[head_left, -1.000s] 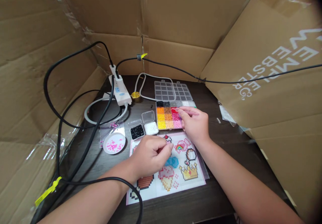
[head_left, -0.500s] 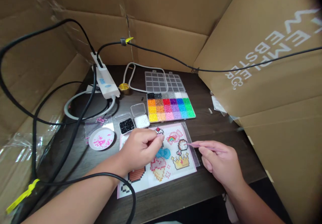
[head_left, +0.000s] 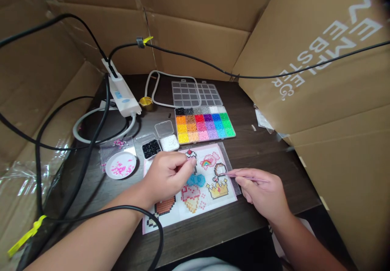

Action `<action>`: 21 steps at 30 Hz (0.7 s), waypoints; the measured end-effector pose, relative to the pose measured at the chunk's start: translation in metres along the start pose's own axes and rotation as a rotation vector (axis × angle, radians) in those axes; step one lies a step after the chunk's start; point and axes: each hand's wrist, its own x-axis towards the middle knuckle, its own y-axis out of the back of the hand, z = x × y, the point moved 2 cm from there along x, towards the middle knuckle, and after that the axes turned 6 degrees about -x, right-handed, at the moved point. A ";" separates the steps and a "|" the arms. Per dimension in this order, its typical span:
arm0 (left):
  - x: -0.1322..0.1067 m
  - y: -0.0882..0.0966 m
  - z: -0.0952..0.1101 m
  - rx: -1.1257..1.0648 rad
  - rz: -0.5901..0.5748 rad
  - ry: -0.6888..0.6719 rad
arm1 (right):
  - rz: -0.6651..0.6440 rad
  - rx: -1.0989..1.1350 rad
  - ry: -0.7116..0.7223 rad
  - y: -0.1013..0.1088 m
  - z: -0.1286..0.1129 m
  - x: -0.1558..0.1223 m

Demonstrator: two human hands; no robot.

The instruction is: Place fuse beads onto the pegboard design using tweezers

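A pair of pink tweezers [head_left: 251,178] is pinched in my right hand [head_left: 263,191], at the right edge of the pattern sheet [head_left: 190,218]. Its tips rest at the lower part of a ring-shaped bead design [head_left: 219,164], just above a yellow crown design [head_left: 219,189]. My left hand [head_left: 169,173] hovers over or rests on the sheet's middle, thumb and forefinger pressed together; whatever they hold, if anything, is too small to make out. Around it show a blue design [head_left: 196,180], an ice cream design [head_left: 191,198] and a candy design [head_left: 209,160]. A clear pegboard [head_left: 228,157] extends past the sheet's right edge.
Behind the sheet stand a sorted bead case [head_left: 204,125] and small boxes of black beads [head_left: 150,149] and white beads [head_left: 170,143]. A white dish [head_left: 121,165] with pink beads lies left. A black cable [head_left: 122,210] crosses my left forearm. Cardboard walls [head_left: 195,45] surround the table.
The tweezer tips have moved from the ring design's right side to its lower part. My left hand keeps its pinch at about the same place. The whole view has shifted slightly.
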 end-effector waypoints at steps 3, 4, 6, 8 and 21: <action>0.000 0.000 0.001 -0.002 -0.006 0.002 | -0.001 -0.014 -0.002 0.000 -0.002 -0.001; 0.000 0.000 0.001 -0.004 -0.007 0.003 | 0.002 -0.015 -0.008 0.000 -0.003 -0.001; 0.000 0.000 0.001 -0.006 -0.009 0.001 | 0.011 -0.014 -0.024 0.000 -0.005 -0.001; 0.000 0.001 0.001 -0.007 -0.006 -0.006 | 0.014 -0.009 -0.032 0.000 -0.004 -0.001; 0.000 0.001 0.001 -0.040 -0.007 -0.010 | 0.008 -0.011 -0.013 0.000 -0.002 -0.001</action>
